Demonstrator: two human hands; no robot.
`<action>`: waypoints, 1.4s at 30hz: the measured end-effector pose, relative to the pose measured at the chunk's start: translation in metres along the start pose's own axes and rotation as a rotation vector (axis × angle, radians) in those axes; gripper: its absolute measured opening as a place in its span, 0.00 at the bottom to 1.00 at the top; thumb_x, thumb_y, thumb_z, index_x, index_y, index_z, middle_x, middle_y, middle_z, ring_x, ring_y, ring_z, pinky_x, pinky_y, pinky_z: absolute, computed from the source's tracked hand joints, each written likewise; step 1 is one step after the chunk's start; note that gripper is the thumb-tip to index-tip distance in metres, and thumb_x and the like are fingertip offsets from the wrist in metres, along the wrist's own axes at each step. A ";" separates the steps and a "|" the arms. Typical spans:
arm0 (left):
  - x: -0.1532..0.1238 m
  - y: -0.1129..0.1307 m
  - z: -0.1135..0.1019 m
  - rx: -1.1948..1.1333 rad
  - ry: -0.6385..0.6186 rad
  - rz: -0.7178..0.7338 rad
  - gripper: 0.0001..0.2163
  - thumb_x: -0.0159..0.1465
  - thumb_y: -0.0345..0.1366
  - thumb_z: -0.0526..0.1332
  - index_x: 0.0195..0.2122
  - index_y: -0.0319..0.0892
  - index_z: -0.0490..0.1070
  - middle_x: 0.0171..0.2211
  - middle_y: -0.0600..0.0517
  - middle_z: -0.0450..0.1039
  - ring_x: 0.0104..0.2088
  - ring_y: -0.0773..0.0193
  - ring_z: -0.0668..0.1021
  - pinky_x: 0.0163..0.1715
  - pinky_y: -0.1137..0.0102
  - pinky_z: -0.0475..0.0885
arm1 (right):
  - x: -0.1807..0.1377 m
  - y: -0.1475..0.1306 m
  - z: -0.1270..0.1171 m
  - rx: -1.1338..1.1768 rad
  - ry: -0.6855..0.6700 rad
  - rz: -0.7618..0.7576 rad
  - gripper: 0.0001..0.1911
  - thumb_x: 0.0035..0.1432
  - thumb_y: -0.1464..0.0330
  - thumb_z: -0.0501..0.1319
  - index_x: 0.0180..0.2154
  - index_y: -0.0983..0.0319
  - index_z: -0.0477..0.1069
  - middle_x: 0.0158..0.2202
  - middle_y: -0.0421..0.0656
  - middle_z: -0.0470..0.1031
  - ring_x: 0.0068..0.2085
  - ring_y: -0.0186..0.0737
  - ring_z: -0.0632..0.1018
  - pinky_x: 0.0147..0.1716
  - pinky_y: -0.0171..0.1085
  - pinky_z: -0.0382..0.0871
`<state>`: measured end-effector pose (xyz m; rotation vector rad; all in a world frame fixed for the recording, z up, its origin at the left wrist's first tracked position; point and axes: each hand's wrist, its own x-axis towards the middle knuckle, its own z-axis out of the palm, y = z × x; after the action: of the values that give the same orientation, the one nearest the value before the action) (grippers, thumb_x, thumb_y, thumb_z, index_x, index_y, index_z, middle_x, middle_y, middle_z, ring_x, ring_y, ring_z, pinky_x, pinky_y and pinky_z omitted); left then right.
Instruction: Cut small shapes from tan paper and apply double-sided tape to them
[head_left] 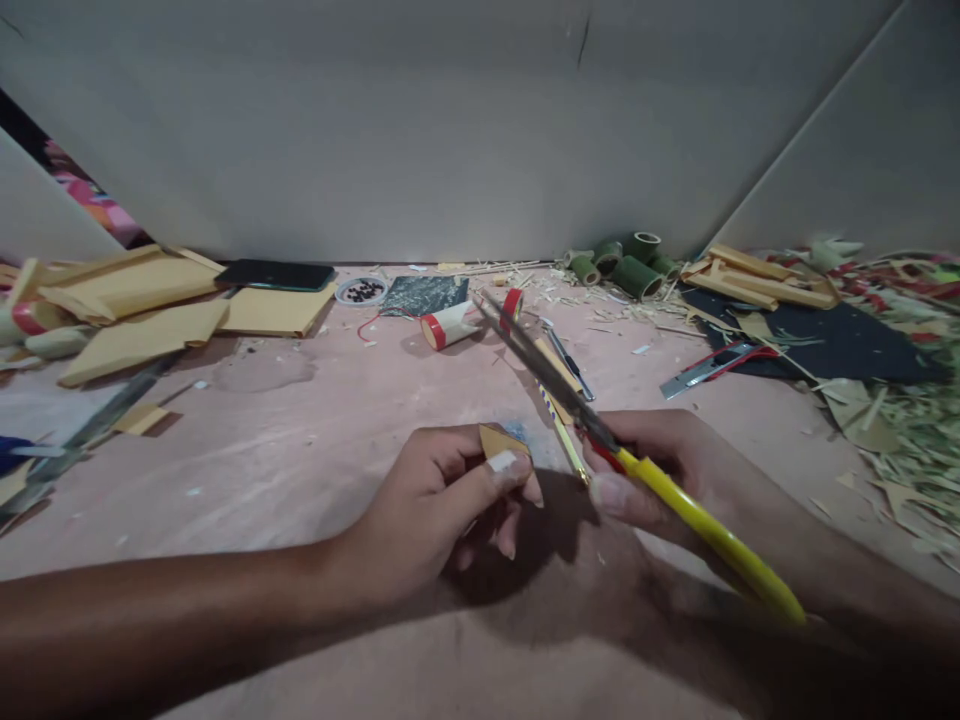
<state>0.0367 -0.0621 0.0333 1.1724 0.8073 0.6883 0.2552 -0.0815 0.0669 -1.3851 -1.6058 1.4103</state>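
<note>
My left hand (pixel 442 500) is closed in a pinch on a small tan cardboard piece (pixel 501 441) held just above the pinkish floor. My right hand (pixel 660 470) grips a pair of scissors (pixel 570 395) with yellow and red handles. Their long blades point up and to the left, past the cardboard piece, and look nearly closed. A yellow pencil-like stick (pixel 561 430) lies on the floor between the two hands.
Tan cardboard sheets (pixel 142 300) and a black phone (pixel 274 274) lie at the back left. A white tube with red ends (pixel 450 325), a small dish of dark beads (pixel 361 291), green bamboo sections (pixel 630 265), a utility knife (pixel 705 368) and wood shavings (pixel 915 430) sit at the back and right.
</note>
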 end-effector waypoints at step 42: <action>-0.007 0.009 0.002 -0.104 0.003 -0.057 0.15 0.66 0.45 0.65 0.29 0.40 0.79 0.12 0.55 0.71 0.12 0.75 0.67 0.15 0.82 0.59 | -0.013 -0.005 -0.007 -0.213 -0.181 0.070 0.29 0.52 0.41 0.66 0.23 0.60 0.73 0.24 0.40 0.71 0.28 0.41 0.72 0.19 0.32 0.61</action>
<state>0.0343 -0.0669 0.0436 1.0511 0.7955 0.6772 0.2638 -0.0911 0.0760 -1.4813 -1.8869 1.4759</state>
